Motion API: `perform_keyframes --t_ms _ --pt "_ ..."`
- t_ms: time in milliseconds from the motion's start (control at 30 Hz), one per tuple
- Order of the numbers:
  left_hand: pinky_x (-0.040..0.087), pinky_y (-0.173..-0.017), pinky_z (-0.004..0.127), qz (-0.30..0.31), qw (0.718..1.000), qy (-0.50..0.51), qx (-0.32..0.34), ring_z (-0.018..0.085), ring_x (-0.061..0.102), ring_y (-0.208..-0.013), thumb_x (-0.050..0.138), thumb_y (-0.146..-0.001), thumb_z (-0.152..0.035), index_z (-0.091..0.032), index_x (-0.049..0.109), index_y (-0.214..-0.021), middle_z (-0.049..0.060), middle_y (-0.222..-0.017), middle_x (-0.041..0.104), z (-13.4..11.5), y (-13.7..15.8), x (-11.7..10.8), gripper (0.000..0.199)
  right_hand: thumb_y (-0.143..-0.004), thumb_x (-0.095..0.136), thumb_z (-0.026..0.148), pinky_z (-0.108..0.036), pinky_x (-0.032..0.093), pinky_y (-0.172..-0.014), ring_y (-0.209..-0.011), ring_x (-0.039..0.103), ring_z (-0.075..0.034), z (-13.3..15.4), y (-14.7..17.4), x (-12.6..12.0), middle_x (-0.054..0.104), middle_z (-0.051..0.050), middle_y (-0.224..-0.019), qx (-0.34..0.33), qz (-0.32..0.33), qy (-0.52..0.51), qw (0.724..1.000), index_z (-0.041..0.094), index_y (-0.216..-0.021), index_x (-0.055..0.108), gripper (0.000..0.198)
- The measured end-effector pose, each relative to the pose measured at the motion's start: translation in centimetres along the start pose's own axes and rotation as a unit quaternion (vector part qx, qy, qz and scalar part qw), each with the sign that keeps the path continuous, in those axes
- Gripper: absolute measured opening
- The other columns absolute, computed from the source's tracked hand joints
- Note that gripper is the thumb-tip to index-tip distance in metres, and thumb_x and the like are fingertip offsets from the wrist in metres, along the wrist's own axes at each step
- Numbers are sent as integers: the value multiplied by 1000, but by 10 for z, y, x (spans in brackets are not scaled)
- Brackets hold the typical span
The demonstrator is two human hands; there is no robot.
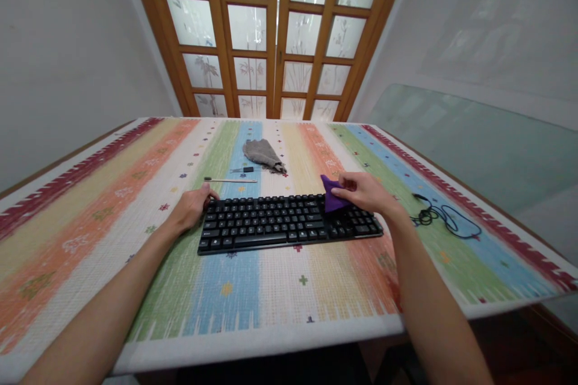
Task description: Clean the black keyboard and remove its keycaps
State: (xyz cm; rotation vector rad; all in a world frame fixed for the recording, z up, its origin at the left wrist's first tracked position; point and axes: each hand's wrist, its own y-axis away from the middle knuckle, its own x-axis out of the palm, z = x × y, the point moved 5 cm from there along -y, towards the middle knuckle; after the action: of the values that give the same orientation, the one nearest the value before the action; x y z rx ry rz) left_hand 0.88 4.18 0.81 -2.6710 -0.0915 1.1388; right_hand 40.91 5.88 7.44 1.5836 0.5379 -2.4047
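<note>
A black keyboard (pixel 266 220) lies flat on the striped tablecloth in front of me. My left hand (pixel 195 206) is closed at its upper left corner, fingers curled against the end of the keyboard. Over the right part of the keys, my right hand (pixel 361 190) pinches a purple cloth (pixel 333 197). The cloth hangs down to the keys and covers some of them, as does the hand. Beyond the keyboard's left half lies a toothbrush (pixel 232 180) with a dark head and a pale handle.
Behind the toothbrush are a small black-ended item (pixel 248 170) and a crumpled grey cloth (pixel 264 153). A dark cable (pixel 445 216) lies loosely coiled at the right. The tablecloth (pixel 280 294) reaches over the table's near edge. Wooden glazed doors (pixel 273 41) stand at the far end.
</note>
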Motion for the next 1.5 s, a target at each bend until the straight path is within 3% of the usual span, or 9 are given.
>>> perform_keyframes --t_ms 100,233,400,700,933,1033,1167,1333,1500 --pt "38 -54 29 -1 1000 4 2 16 44 -47 18 -92 -62 -18 70 -71 0 -46 45 1 0 0 71 -82 60 35 -26 32 -59 -61 47 -13 -2 2 6 53 1 -63 -11 51 -32 998 19 -67 50 24" --pt "38 -54 29 -2 1000 5 -2 16 44 -48 20 -92 -62 -17 70 -72 0 -46 46 1 0 0 70 -75 66 23 -25 29 -56 -59 46 -13 5 3 31 53 2 -62 4 167 31 986 19 -65 50 20" --pt "38 -54 29 1 1000 2 -1 16 44 -48 19 -92 -61 -17 70 -73 0 -46 46 1 0 0 71 -77 66 22 -25 29 -57 -66 51 -15 5 -1 38 61 -1 -70 40 128 99 986 18 -71 56 11" --pt "39 -53 29 0 1000 -8 -7 16 46 -48 18 -93 -62 -17 70 -72 0 -47 48 2 0 0 72 -81 64 25 -27 27 -58 -74 54 -18 2 -2 29 65 -6 -80 57 60 153 985 18 -75 59 10" --pt "40 -54 29 1 1000 -19 -5 16 47 -49 16 -92 -63 -18 70 -72 0 -46 47 1 0 0 73 -83 62 29 -24 31 -59 -63 49 -14 12 -3 22 55 0 -66 -26 31 -11 999 19 -69 51 20" --pt "40 -55 29 3 1000 -17 -3 16 47 -49 16 -93 -61 -18 70 -72 0 -46 47 2 0 0 72 -82 64 25 -24 31 -59 -64 49 -14 27 -5 38 57 0 -68 -58 67 -24 996 18 -69 51 19" --pt "39 -55 29 4 1000 -15 -6 16 47 -49 16 -93 -61 -17 70 -73 -1 -46 46 4 0 1 72 -80 64 19 -26 28 -59 -69 51 -16 41 -7 54 62 -4 -75 -61 109 60 990 18 -72 56 11" --pt "40 -55 30 5 1000 -10 -7 16 47 -49 16 -92 -62 -16 70 -73 -1 -46 46 3 0 1 73 -80 63 22 -28 24 -56 -67 52 -17 35 -7 50 64 -7 -76 -30 120 110 986 18 -73 57 9" --pt "40 -57 30 7 1000 -17 -1 17 48 -50 15 -92 -63 -17 70 -73 0 -47 46 2 -1 1 74 -79 64 23 -26 28 -56 -62 48 -14 24 -5 44 58 -2 -68 -30 108 34 993 18 -68 53 16"
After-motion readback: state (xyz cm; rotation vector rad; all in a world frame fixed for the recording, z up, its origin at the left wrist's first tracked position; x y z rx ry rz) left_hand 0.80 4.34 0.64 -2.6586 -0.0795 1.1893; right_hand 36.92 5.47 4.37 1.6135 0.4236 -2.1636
